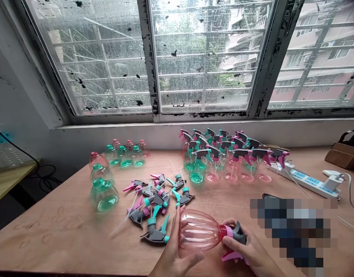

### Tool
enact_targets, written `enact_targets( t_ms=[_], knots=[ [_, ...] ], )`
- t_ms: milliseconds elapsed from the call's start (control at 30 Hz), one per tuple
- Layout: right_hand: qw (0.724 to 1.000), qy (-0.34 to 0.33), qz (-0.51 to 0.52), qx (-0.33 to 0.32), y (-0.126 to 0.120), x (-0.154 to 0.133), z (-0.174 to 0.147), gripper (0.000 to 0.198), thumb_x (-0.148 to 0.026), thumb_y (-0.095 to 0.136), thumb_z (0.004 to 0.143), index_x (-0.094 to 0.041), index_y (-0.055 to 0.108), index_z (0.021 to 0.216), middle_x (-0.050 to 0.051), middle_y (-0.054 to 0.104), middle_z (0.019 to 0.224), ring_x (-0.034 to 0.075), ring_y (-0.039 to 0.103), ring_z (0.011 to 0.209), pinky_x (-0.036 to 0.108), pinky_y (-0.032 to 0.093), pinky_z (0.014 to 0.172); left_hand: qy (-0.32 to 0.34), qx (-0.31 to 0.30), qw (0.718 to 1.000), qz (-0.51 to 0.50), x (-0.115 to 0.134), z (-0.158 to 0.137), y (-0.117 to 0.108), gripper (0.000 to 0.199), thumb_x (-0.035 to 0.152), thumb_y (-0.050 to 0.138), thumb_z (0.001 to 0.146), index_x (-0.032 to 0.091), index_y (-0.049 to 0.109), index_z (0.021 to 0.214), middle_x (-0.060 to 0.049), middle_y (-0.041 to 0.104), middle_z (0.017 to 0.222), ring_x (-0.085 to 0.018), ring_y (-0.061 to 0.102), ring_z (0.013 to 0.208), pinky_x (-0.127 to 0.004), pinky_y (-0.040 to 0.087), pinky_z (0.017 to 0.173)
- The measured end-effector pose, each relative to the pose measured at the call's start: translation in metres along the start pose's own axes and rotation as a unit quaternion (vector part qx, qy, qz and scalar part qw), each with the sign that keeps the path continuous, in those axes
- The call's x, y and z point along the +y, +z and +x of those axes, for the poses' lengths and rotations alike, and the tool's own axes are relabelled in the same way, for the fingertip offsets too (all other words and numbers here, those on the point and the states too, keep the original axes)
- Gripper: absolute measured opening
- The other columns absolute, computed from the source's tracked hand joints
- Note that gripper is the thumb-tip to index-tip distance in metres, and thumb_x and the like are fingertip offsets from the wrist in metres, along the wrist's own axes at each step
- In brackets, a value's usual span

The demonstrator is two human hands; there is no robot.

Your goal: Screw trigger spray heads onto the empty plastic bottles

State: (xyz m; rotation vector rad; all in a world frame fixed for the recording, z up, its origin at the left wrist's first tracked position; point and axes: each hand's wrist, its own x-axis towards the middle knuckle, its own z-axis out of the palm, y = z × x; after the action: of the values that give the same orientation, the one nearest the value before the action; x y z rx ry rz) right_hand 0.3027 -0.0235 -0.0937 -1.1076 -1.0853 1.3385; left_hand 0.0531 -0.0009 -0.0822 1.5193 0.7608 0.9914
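A clear pink spray bottle (198,231) lies sideways between my hands at the front of the table. My left hand (177,246) cups its base, with the fingers behind and the thumb below. My right hand (243,244) is closed around the neck end, gripping the grey and pink trigger sprayer (237,232), whose pink collar meets the bottle's neck. The pink trigger points down toward me. Just left of my left hand rests a grey and teal trigger sprayer (156,231). Behind it lies a loose pile of pink and teal trigger sprayers (158,198) with thin tubes.
Several open green bottles (104,196) and pink bottles stand at the left. A cluster of bottles with sprayers fitted (214,165) stands by the window wall. At right are a white power strip (306,179) with cables, a brown case (344,154) and a blurred-out area.
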Motion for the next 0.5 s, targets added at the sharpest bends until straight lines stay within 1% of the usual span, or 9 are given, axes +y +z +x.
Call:
enact_targets(
  t_ms=[100, 167, 200, 267, 333, 367, 433, 500],
  knots=[
    [1.0, 0.001, 0.003, 0.003, -0.0002, -0.0021, -0.0007, 0.045, -0.048, 0.081, 0.079, -0.018, 0.059, 0.103, -0.002, 0.069, 0.067, 0.013, 0.061, 0.055, 0.021, 0.041, 0.047, -0.005, -0.001, 1.0, -0.019, 0.0025, 0.0009, 0.002, 0.114, 0.05, 0.08, 0.079, 0.031, 0.005, 0.162, -0.011, 0.015, 0.17, -0.035, 0.039, 0.144, -0.046, 0.034, 0.12],
    [1.0, 0.006, 0.007, 0.001, 0.0003, -0.0046, -0.0011, 0.046, -0.051, 0.079, 0.081, -0.018, 0.058, 0.104, -0.001, 0.071, 0.066, 0.013, 0.062, 0.055, 0.021, 0.042, 0.047, 0.001, 0.014, 1.0, -0.001, 0.0038, 0.0013, 0.0033, 0.104, 0.047, 0.077, 0.083, 0.035, 0.009, 0.161, -0.007, 0.016, 0.17, -0.033, 0.044, 0.141, -0.043, 0.035, 0.12],
    [1.0, 0.01, 0.008, -0.001, 0.0006, -0.0056, -0.0011, 0.047, -0.052, 0.079, 0.081, -0.018, 0.057, 0.105, 0.0, 0.072, 0.066, 0.014, 0.063, 0.054, 0.022, 0.041, 0.047, 0.003, 0.025, 1.0, 0.012, 0.0046, 0.0015, 0.004, 0.098, 0.045, 0.075, 0.086, 0.037, 0.012, 0.161, -0.006, 0.018, 0.17, -0.032, 0.044, 0.141, -0.043, 0.034, 0.121],
    [1.0, 0.016, 0.007, -0.006, 0.0011, -0.0069, -0.001, 0.048, -0.053, 0.078, 0.081, -0.018, 0.057, 0.104, 0.001, 0.073, 0.065, 0.016, 0.066, 0.055, 0.021, 0.041, 0.046, 0.0, 0.046, 0.998, 0.037, 0.0058, 0.0018, 0.005, 0.089, 0.043, 0.071, 0.089, 0.037, 0.018, 0.16, -0.006, 0.025, 0.168, -0.032, 0.036, 0.147, -0.044, 0.026, 0.125],
    [1.0, 0.019, 0.004, -0.008, 0.0012, -0.0071, -0.0006, 0.047, -0.053, 0.078, 0.081, -0.018, 0.057, 0.104, 0.001, 0.073, 0.066, 0.017, 0.068, 0.056, 0.021, 0.041, 0.045, -0.003, 0.053, 0.998, 0.042, 0.0053, 0.0024, 0.0056, 0.093, 0.043, 0.074, 0.087, 0.036, 0.017, 0.16, -0.006, 0.026, 0.167, -0.033, 0.027, 0.152, -0.045, 0.02, 0.126],
    [1.0, 0.019, 0.002, -0.008, 0.0011, -0.0069, -0.0004, 0.046, -0.052, 0.079, 0.08, -0.018, 0.058, 0.103, 0.001, 0.073, 0.066, 0.018, 0.068, 0.056, 0.021, 0.041, 0.045, -0.005, 0.051, 0.998, 0.035, 0.0042, 0.0026, 0.0055, 0.099, 0.044, 0.077, 0.084, 0.035, 0.016, 0.16, -0.007, 0.026, 0.167, -0.034, 0.026, 0.152, -0.046, 0.021, 0.126],
    [1.0, 0.015, -0.002, -0.006, 0.0009, -0.0064, -0.0002, 0.046, -0.051, 0.082, 0.078, -0.018, 0.059, 0.102, 0.0, 0.073, 0.066, 0.018, 0.068, 0.056, 0.022, 0.042, 0.045, -0.016, 0.043, 0.999, 0.011, 0.0004, 0.0032, 0.0047, 0.109, 0.047, 0.081, 0.079, 0.032, 0.012, 0.161, -0.01, 0.024, 0.167, -0.036, 0.029, 0.15, -0.046, 0.028, 0.123],
    [1.0, 0.011, -0.005, -0.008, 0.0006, -0.0063, -0.0002, 0.046, -0.05, 0.083, 0.076, -0.018, 0.06, 0.1, 0.0, 0.072, 0.066, 0.018, 0.068, 0.056, 0.022, 0.043, 0.045, -0.029, 0.039, 0.999, -0.007, -0.0041, 0.0037, 0.0034, 0.113, 0.049, 0.083, 0.076, 0.028, 0.013, 0.162, -0.013, 0.026, 0.165, -0.038, 0.034, 0.147, -0.046, 0.033, 0.121]
  ],
)
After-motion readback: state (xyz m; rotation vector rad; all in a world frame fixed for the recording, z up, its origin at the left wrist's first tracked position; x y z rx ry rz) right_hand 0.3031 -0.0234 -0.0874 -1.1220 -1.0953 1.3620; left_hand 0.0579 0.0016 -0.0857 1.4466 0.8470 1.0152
